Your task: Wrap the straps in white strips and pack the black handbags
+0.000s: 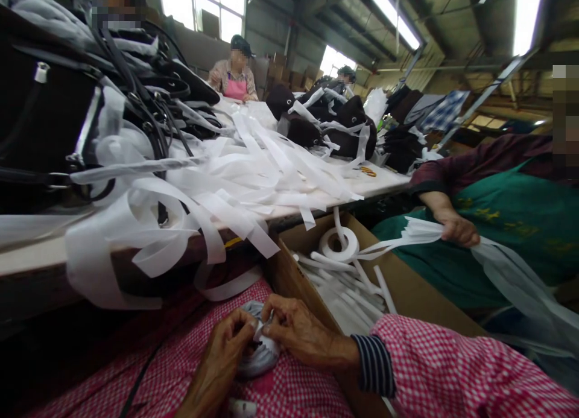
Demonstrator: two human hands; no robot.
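Note:
On my lap, over the red-and-white checked apron (298, 391), rests a rounded grey-white roll (260, 365) that looks like wound tape or strip. My left hand (224, 342) is closed at its left side, thumb and forefinger pinching its white inner edge. From the right, my right hand (305, 333) pinches the same roll near its top, fingers bent. The two sets of fingertips nearly meet over its middle and partly hide it. A white strip (230, 285) hangs from the table just above my hands.
Loose white strips (253, 164) cover the table's near part and overhang its edge. Black bags (45, 116) are heaped left, more behind. A cardboard box (407, 285) at right holds a white roll (339, 244) and tubes. Beside it, a co-worker's hand (459, 228) grips white strips.

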